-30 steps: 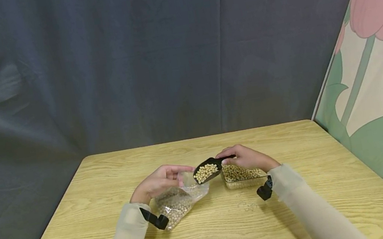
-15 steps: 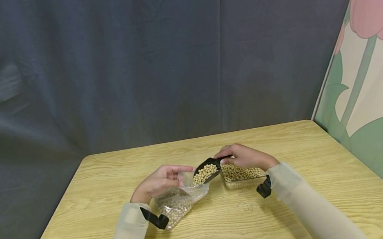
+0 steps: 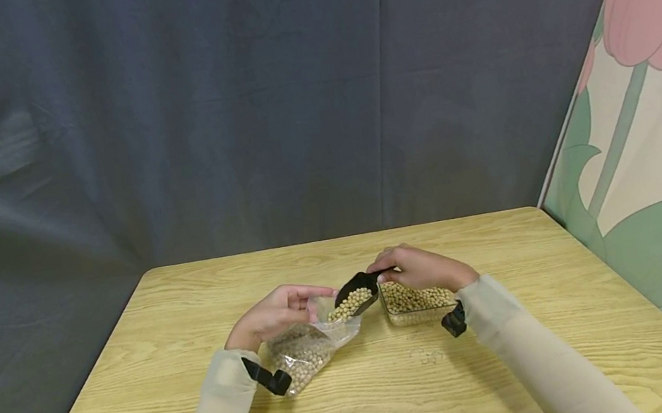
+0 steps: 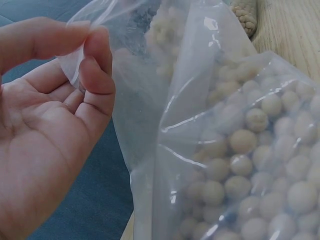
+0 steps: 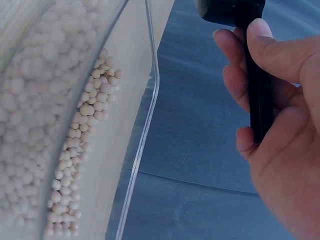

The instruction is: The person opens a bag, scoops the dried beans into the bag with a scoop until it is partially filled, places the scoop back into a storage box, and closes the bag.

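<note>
A clear plastic bag [image 3: 308, 356] with round pale beans [image 4: 250, 185] in its lower part lies on the table. My left hand [image 3: 273, 315] pinches the bag's mouth between thumb and fingers, as the left wrist view shows. My right hand [image 3: 420, 270] grips the black handle of a scoop [image 3: 352, 285], its fingers wrapped round it. The scoop tilts down to the left with its lip at the bag's mouth, and yellowish beans [image 3: 348, 304] lie toward that lip. A clear rectangular container [image 3: 421, 316] of similar beans stands under and beside my right hand.
The wooden table [image 3: 361, 409] ends at a dark curtain [image 3: 258, 103] behind it. A tulip-patterned cloth [image 3: 657, 150] hangs along the right side. Faint small marks [image 3: 427, 355] show on the tabletop in front of the container.
My right hand has shifted slightly left and up, tipping the scoop further toward the bag. The beans have slid to the scoop's lip and into the bag's mouth. My left hand stays in place.
</note>
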Motion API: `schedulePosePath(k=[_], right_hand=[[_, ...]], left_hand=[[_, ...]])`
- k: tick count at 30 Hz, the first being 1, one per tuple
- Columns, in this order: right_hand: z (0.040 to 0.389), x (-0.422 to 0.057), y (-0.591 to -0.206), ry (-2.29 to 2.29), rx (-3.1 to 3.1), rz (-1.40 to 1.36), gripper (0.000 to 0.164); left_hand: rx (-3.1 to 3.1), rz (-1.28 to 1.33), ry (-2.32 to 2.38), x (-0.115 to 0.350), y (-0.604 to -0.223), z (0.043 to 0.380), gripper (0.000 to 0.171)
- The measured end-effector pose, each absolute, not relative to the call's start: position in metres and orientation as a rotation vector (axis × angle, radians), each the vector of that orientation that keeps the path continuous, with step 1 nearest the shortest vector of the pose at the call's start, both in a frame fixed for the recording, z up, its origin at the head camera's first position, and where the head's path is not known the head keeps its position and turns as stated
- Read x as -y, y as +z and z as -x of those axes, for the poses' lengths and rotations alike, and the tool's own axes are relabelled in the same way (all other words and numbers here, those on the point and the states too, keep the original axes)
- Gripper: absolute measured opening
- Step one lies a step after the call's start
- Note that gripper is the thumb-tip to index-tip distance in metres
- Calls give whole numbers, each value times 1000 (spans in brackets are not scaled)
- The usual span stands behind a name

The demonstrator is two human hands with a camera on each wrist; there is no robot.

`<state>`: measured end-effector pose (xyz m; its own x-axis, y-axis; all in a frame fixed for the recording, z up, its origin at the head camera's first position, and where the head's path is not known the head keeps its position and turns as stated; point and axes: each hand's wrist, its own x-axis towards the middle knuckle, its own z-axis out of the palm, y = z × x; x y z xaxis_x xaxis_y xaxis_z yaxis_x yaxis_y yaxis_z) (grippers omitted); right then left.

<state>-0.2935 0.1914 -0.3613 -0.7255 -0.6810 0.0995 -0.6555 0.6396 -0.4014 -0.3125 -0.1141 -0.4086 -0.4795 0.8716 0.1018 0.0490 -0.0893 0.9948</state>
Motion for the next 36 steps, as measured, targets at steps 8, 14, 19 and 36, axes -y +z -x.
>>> schedulePosePath(k=[8, 14, 19, 36], right_hand=[[290, -187, -354, -530, -2845, 1248, 29], [286, -182, -349, -433, -2921, 1270, 27], [280, -178, -343, -312, -2981, 1337, 25], [275, -175, -329, -292, -3042, 1411, 25]], left_hand=[[-1560, -1016, 1625, 115, -409, 313, 51], [-1559, -1016, 1623, 115, -410, 314, 52], [-1552, -1030, 1632, 115, -408, 314, 50], [-1510, -1105, 1639, 121, -402, 315, 51]])
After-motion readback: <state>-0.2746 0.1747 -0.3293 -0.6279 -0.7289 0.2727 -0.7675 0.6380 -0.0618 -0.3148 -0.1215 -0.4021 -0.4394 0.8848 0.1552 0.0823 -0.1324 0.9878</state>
